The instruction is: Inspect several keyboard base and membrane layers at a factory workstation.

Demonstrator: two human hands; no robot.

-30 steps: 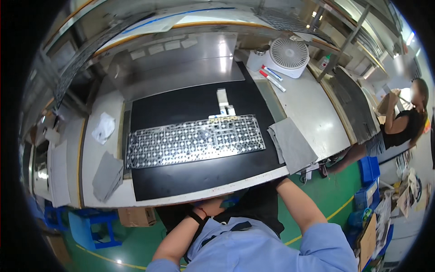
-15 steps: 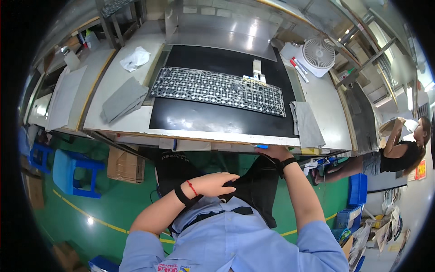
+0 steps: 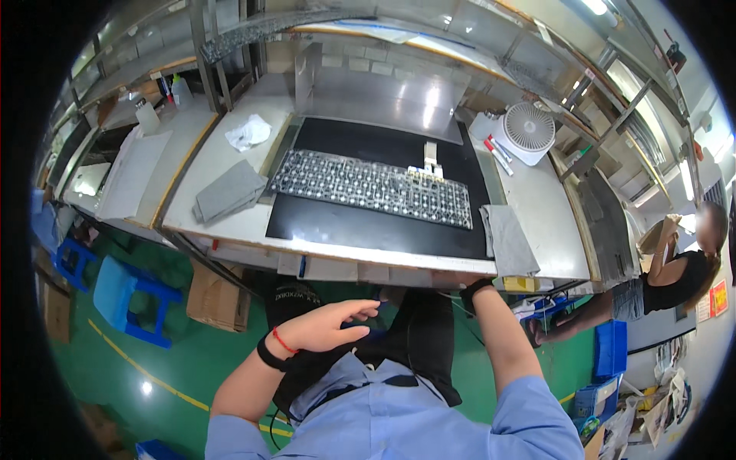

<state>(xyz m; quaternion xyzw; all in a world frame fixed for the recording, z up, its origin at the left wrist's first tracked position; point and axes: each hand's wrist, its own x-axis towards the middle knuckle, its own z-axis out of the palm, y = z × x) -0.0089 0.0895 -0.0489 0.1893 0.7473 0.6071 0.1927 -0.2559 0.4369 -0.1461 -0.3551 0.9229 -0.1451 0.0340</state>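
Observation:
My left hand [image 3: 331, 323] hovers over my lap, its fingers stretched out and apart, with nothing in it. My right hand [image 3: 460, 282] reaches in under the front edge of the workbench [image 3: 360, 260], where its fingers are hidden. On the bench a long keyboard panel [image 3: 368, 186], dark with rows of pale dots, lies on a black mat [image 3: 337, 233]. A short white connector strip [image 3: 431, 159] sticks out from the panel's far edge, right of its middle. Neither hand touches the panel.
Grey cloths [image 3: 231, 192] lie left of the mat, and another grey cloth [image 3: 509, 239] on its right. A white fan [image 3: 529, 132] stands at the back right beside markers [image 3: 498, 153]. Below are a blue stool [image 3: 130, 299] and a cardboard box [image 3: 218, 295]. Another person [image 3: 675, 272] is at the far right.
My left hand has moved left. My right hand has gone further under the bench edge, and the blue object beside it has dropped out of sight. The view has tilted up.

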